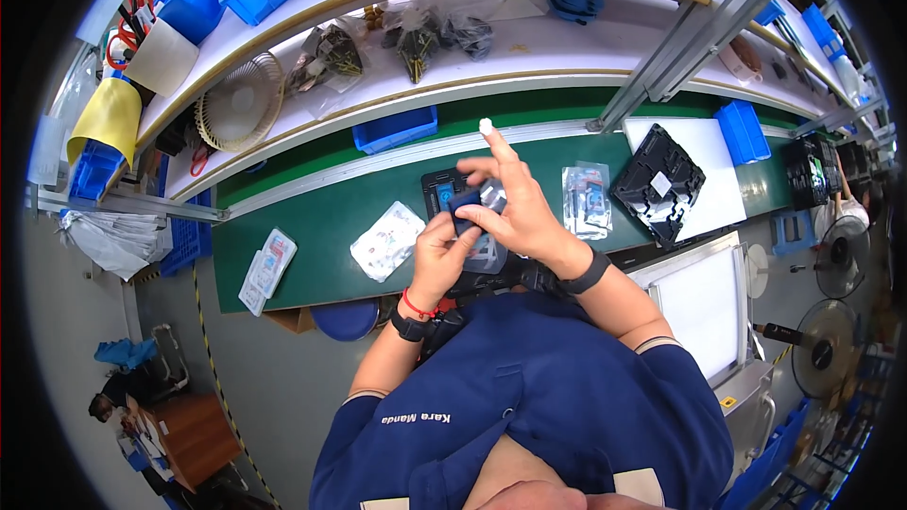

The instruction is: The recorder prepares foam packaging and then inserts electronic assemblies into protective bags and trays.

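Over the bench, both hands meet at a small dark blue flat piece (pixel 462 201), too small to name exactly. My left hand (pixel 437 260) pinches its lower edge between thumb and fingers. The thumb of my right hand (pixel 525 210) presses on the piece, while its index finger points up with a white finger cot (pixel 486 127) on the tip. Something clear and shiny (pixel 492 195) shows by the right palm; its kind is unclear. Behind the hands lies a black tray (pixel 437 182) with a blue panel. A clear plastic pouch (pixel 487 255) sits below them.
Printed packets lie on the green bench (pixel 326 217): a white one (pixel 387 241), a pair (pixel 267 271) at left, and a stack (pixel 587 200) at right. Farther right is a black moulded tray (pixel 658 185). A shelf (pixel 539 47) with bagged parts overhangs the back; a metal post (pixel 675 52) supports it.
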{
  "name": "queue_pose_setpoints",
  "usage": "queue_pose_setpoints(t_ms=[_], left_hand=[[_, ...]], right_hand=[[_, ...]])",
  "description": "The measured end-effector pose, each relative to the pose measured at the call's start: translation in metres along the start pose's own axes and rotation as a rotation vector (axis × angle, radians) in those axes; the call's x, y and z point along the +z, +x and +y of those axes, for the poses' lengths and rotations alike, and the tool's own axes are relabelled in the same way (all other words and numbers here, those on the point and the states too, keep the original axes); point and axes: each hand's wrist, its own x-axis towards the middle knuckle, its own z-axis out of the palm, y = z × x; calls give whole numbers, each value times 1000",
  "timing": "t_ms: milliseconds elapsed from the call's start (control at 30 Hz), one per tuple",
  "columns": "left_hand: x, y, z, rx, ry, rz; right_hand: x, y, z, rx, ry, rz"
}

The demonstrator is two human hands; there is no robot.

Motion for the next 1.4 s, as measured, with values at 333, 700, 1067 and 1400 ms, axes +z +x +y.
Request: queue_pose_setpoints(t_ms=[333,700,1067,1400], left_hand=[[-13,-1,-1,-91,-196,-99],[-18,2,-16,-301,-7,-109],[-8,6,5,224,485,113],[-10,2,7,-219,-123,-190]], right_hand=[[-34,3,10,262,510,265],[-47,2,8,239,371,244],[-35,-2,13,184,126,187],[-7,-2,16,286,567,208]])
